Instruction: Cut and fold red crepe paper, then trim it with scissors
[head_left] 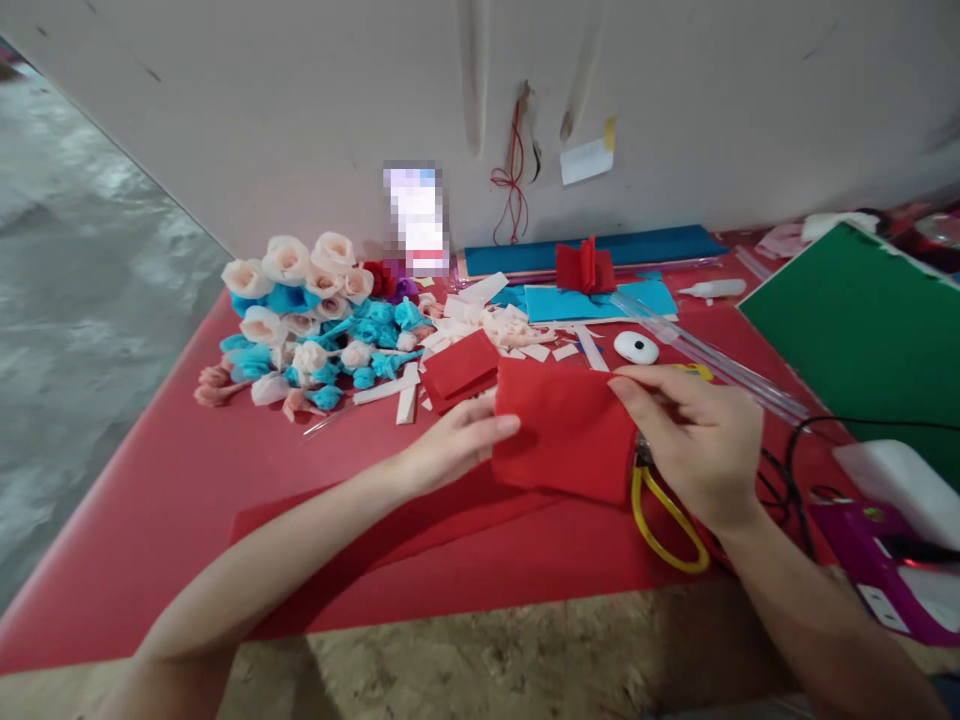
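Note:
Between my two hands hangs a red square of crepe paper. My right hand pinches its upper right corner between thumb and fingers. My left hand grips the left edge, thumb lying on the front face and fingers behind. Beneath the left forearm a longer strip of red paper lies on the red table. A smaller folded red piece rests just beyond my left hand. Scissors with yellow handles lie below my right hand, their blades mostly hidden.
Pink and blue paper flowers crowd the left side. White paper scraps, a blue sheet and clear sticks lie behind the hands. On the right are a green board, a purple case and black cable. A wall stands behind.

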